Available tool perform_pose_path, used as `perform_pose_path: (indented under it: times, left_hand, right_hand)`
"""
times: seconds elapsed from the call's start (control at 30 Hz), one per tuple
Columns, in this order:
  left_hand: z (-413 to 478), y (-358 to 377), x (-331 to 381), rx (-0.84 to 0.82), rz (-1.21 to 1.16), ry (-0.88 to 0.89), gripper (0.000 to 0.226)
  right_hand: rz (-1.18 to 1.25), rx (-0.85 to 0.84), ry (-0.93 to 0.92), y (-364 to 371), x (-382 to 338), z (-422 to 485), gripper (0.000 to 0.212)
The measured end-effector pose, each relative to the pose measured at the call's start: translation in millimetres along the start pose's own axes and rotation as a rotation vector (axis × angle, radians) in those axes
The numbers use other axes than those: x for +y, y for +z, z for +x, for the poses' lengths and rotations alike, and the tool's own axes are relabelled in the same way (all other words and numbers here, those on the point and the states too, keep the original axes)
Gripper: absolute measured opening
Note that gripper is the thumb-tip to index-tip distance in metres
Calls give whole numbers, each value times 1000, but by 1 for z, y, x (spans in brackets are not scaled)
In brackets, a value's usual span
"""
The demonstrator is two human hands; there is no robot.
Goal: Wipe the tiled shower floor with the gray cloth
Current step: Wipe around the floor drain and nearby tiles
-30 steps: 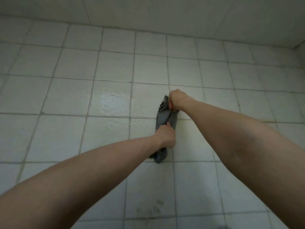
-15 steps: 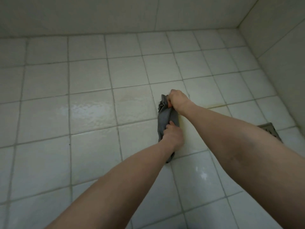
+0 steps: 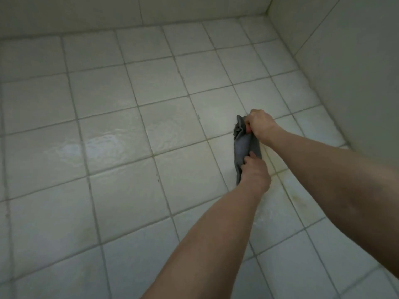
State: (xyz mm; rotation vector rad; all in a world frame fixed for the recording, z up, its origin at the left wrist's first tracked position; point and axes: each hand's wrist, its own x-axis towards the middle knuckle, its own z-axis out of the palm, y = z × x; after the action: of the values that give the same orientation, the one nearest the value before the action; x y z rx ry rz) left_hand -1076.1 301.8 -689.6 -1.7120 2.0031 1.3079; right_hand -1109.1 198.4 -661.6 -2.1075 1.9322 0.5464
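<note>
The gray cloth [image 3: 245,145] lies stretched in a narrow strip on the white tiled shower floor [image 3: 121,190], right of centre. My right hand [image 3: 260,124] grips its far, bunched end. My left hand [image 3: 254,173] grips its near end, and the cloth's lowest part is hidden behind that hand. Both forearms reach in from the bottom right.
A tiled wall [image 3: 349,72] rises close on the right of the cloth, and a back wall [image 3: 108,11] runs along the top. A wet, shiny patch [image 3: 92,147] covers tiles to the left. Yellowish staining [image 3: 300,201] marks the grout near my right forearm.
The view has swung left, so cloth and hands now sit further right in view, nearer the right wall. The floor drain seen half a second ago is out of view. Both hands keep their grip.
</note>
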Motion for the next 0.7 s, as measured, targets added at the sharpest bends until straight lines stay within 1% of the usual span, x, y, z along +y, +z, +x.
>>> perform_pose_path:
  times: [0.17,0.27,0.37,0.43,0.5,0.57,0.63,0.7]
  left_hand:
    - [24,7,32,-41,-52,-19,75]
    - [27,10,59,-101,-94,29,74]
    - [32,16,79,-218,-158,119,78]
    - [35,19,87,-257,-182,157,80]
    - [35,16,88,-275,-198,163,74]
    - [32,4,80,-242,-270,164,59]
    - [27,-14,66,-180,-411,136,45]
    - [22,-35,47,-75,-460,85,37]
  right_hand:
    - [-37,-9,34,4,32,12,30]
    - [-72,-33,128,10,64,10,31]
    - [-119,-38,213,17,98,2,27]
    - [-148,-41,251,23,117,0,27]
    - [-191,-32,264,27,124,-1,29]
    - [-223,-14,267,25,120,-1,33]
    - [-244,0,274,17,111,2,37]
    - [-232,4,269,4,99,8,39]
